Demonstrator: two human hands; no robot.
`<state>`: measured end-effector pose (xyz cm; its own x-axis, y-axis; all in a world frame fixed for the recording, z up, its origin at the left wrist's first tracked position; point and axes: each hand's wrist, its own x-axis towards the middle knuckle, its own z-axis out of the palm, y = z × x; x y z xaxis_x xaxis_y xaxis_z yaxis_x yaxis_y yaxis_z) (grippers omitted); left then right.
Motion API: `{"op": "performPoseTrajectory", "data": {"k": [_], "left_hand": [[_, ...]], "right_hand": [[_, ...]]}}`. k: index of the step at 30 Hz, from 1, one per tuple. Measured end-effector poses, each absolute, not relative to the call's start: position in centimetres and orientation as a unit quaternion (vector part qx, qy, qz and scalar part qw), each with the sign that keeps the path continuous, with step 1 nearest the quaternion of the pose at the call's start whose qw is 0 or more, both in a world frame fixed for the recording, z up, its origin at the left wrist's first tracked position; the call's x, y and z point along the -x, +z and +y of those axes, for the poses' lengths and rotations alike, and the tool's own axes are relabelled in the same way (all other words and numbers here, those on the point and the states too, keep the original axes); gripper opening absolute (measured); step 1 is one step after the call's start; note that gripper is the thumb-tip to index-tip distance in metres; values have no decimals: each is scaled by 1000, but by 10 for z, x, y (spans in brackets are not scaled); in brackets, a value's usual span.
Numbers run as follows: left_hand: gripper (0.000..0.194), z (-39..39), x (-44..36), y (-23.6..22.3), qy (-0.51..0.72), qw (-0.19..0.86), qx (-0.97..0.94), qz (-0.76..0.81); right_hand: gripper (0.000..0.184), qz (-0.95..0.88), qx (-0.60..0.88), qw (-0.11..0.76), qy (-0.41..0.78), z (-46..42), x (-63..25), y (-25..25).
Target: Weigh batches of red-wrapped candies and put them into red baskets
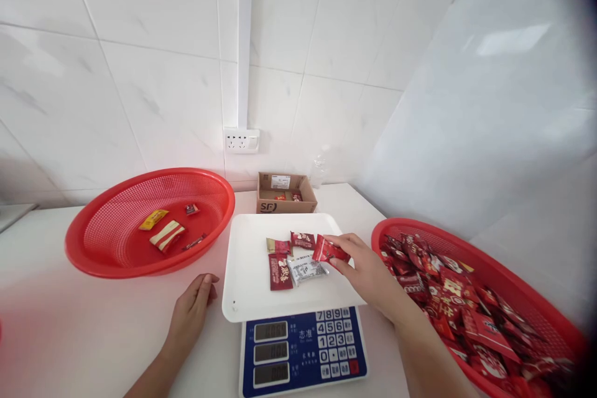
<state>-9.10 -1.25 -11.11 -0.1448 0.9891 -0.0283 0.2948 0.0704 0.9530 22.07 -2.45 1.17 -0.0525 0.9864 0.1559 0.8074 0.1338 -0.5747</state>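
Observation:
My right hand (351, 260) pinches a red snack packet (328, 250) over the right part of the white tray (247, 280). Beside it on the tray lie a silver packet (308, 270), a dark red packet (280, 272), a smaller dark red packet (303, 240) and a pink-and-gold packet (278, 246). The tray sits on a blue digital scale (305, 351) with a keypad; its display digits are too faint to read. My left hand (196, 297) rests on the table left of the tray, its fingers curled in and nothing visible in them.
A red basket (112, 214) with several packets stands at the left. Another red basket (508, 277), heaped with red packets, stands at the right. Behind the tray are an open cardboard box (284, 206) holding small packets and a clear plastic object (318, 171). A tiled wall borders the white table (196, 373).

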Motion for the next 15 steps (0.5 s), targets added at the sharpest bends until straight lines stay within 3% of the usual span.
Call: {"op": "performPoseTrajectory", "data": {"k": [5, 15], "left_hand": [[46, -13, 91, -111, 443, 389, -523, 616], [43, -12, 90, -112, 452, 369, -533, 613]], "right_hand": [[36, -678, 651, 305, 155, -14, -225, -4], [39, -535, 664, 487, 189, -67, -243, -1]]}}
